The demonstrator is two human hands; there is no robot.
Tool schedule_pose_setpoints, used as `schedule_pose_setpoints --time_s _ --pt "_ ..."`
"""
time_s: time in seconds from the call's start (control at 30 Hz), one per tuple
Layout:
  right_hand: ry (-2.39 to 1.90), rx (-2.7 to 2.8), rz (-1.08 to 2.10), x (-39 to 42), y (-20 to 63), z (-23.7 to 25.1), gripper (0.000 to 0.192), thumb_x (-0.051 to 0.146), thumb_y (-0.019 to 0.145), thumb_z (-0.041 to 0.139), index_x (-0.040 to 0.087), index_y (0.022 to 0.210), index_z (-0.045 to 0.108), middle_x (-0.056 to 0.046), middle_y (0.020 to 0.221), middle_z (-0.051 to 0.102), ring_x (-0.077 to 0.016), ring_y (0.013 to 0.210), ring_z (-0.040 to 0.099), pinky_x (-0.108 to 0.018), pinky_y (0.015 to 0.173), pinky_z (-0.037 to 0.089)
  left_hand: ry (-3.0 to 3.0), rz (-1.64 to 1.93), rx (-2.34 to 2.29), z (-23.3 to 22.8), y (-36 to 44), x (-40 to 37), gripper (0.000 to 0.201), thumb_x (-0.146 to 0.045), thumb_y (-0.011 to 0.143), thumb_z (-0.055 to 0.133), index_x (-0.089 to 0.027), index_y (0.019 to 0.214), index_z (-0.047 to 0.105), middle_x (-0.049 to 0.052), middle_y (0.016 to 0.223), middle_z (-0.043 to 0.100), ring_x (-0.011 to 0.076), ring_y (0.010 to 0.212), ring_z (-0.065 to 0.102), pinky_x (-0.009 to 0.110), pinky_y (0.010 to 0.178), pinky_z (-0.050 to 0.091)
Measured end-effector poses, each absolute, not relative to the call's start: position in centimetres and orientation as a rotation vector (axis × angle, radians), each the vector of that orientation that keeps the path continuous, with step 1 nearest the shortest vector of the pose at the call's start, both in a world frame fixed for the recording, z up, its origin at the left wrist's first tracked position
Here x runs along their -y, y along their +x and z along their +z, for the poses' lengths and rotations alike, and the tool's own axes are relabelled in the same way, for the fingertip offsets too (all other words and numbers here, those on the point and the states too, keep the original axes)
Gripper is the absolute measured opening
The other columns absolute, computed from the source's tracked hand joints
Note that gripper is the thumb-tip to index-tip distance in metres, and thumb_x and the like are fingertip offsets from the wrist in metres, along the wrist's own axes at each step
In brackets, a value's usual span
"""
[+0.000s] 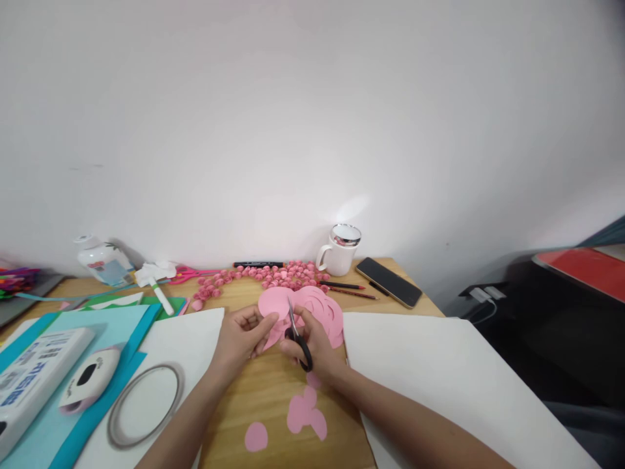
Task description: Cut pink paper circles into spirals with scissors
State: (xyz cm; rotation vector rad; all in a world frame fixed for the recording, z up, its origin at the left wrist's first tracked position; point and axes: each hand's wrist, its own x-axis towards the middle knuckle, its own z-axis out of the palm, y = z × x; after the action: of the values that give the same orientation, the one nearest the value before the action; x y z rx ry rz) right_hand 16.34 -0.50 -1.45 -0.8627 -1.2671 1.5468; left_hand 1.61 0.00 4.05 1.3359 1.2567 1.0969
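Note:
My left hand pinches the lower edge of a pink paper circle above the wooden table. In my right hand is a pair of black-handled scissors, its blades pointing up at the circle's right side. Whether the blades are cutting the paper is too small to tell. Just behind my right hand lies a pile of overlapping pink paper circles. Small pink paper pieces lie on the table nearer to me, with one rounded piece apart from them.
Many small pink rolled paper flowers lie near the wall, beside a white mug. Pencils and a phone are at the right. White sheets flank the work area. A tape roll and blue paper lie left.

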Motion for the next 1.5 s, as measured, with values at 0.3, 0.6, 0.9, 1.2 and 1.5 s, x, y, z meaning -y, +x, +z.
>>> schedule_pose_setpoints --time_s 0.3,0.6,0.9,1.2,1.5 --pt "-0.937 1.276 1.534 0.6 16.3 -0.9 0.053 0.031 0.067 0.065 0.019 0.111 0.04 0.01 0.049 0.054 -0.0063 0.033 0.041 -0.015 0.032 0.028 1.305 1.132 -1.241 4.3 1.7 0.1 0.033 -0.035 0.072 0.064 -0.017 0.052 0.045 -0.008 0.03 0.043 0.0036 0.026 0.032 0.015 0.031 0.021" --pt "-0.876 1.306 1.584 0.8 16.2 -0.8 0.052 0.034 0.068 0.068 0.02 0.109 0.039 0.011 0.045 0.051 -0.0076 0.036 0.041 -0.016 0.035 0.03 1.319 1.158 -1.233 4.4 2.0 0.1 0.03 -0.034 0.069 0.066 -0.016 0.051 0.05 -0.006 0.033 0.048 0.0063 0.028 0.04 0.018 0.033 0.026" --pt "-0.739 1.235 1.572 0.6 16.3 -0.4 0.063 0.027 0.059 0.078 0.021 0.108 0.039 0.007 0.062 0.05 -0.0092 0.056 0.045 -0.02 0.05 0.035 1.332 1.034 -1.265 4.7 1.7 0.2 0.033 -0.038 0.064 0.068 -0.015 0.048 0.051 -0.007 0.03 0.044 0.0037 0.026 0.031 0.017 0.031 0.02" --pt "-0.803 1.287 1.549 0.6 16.3 -0.5 0.06 0.038 0.059 0.076 0.021 0.104 0.039 0.009 0.057 0.047 -0.0067 0.045 0.036 -0.018 0.041 0.027 1.322 1.057 -1.258 4.6 1.8 0.2 0.034 -0.039 0.068 0.065 -0.016 0.05 0.049 -0.007 0.032 0.044 0.0036 0.027 0.031 0.016 0.031 0.021" --pt "-0.879 1.322 1.508 0.4 16.3 -1.6 0.051 0.034 0.064 0.071 0.022 0.101 0.036 0.013 0.048 0.043 -0.0066 0.039 0.039 -0.016 0.037 0.027 1.289 1.095 -1.232 4.0 1.4 -0.1 0.031 -0.04 0.069 0.065 -0.016 0.053 0.052 -0.007 0.031 0.043 0.0036 0.027 0.029 0.015 0.03 0.02"
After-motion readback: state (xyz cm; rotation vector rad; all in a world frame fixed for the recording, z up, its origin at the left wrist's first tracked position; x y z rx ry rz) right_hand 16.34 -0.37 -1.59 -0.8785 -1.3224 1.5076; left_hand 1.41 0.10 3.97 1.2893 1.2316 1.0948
